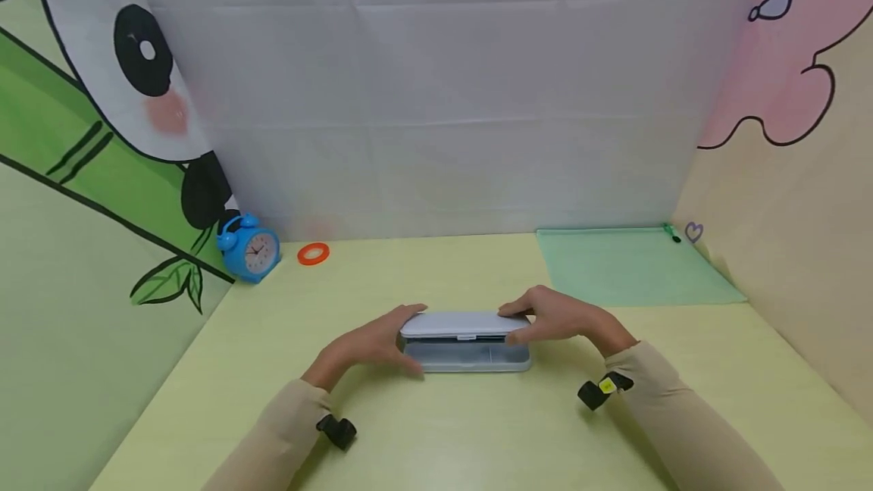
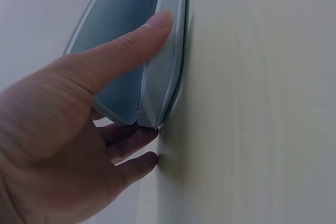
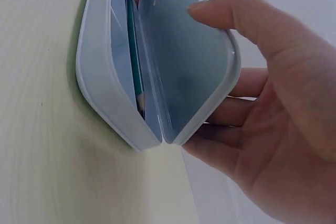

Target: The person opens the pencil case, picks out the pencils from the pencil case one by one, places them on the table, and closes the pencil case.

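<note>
A pale blue-grey pencil case [image 1: 446, 358] lies on the table in the middle of the head view, its hinged lid [image 1: 450, 323] partly raised. My left hand [image 1: 371, 341] grips the case's left end, its thumb on the front wall of the base and its fingers round the back. At the right end, my right hand [image 1: 562, 317] holds the lid between the thumb on its inner face and the fingers behind it. Inside the base, along the hinge side, a dark green pencil [image 3: 135, 51] shows in the right wrist view.
A blue alarm clock [image 1: 252, 250] stands at the table's back left corner, with an orange ring [image 1: 314, 253] to its right. On the back right lies a light green mat [image 1: 634, 267], a small green and black item [image 1: 671, 232] at its far corner. Walls enclose the table [image 1: 477, 430].
</note>
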A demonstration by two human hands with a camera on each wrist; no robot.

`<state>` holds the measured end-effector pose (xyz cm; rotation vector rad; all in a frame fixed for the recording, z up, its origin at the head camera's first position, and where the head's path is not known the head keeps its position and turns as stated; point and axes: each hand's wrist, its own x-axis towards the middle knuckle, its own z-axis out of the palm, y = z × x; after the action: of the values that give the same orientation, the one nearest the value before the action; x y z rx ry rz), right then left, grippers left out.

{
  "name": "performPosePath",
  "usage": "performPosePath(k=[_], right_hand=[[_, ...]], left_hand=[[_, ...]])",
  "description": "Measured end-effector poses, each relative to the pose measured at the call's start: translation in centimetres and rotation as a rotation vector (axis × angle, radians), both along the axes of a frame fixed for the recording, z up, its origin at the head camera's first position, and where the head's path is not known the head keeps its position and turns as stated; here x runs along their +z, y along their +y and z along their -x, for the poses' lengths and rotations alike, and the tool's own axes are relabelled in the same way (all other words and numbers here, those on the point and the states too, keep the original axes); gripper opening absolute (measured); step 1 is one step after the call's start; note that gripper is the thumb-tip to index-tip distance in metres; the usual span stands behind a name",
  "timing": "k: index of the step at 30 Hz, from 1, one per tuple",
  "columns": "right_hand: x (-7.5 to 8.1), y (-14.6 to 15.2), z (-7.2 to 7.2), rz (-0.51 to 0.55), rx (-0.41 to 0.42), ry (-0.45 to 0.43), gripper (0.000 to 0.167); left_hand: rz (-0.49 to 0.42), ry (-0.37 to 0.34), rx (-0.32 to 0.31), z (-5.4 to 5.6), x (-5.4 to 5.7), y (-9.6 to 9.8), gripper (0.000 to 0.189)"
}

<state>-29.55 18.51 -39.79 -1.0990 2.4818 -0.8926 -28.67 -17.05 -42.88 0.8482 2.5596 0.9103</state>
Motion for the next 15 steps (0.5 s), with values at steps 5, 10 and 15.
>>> performPosePath(k=[5,10,15], right_hand=[[-0.4,0.5,0.4,0.047,-0.023,-0.027,0.053],[-0.6,1.0,0.7,0.103,-0.083,-0.046,0.045],[-0.7,1.1,1.0,0.167,-0.114,-0.067,0.037]], left_hand=[[-0.02,-0.057,0.017,0.0,0.1,-0.4,0.121],[-0.01,-0.045,0.066,0.0,0.4,-0.3,0.131],[0.012,-0.045,0.126,0.0,0.5,-0.1,0.143]])
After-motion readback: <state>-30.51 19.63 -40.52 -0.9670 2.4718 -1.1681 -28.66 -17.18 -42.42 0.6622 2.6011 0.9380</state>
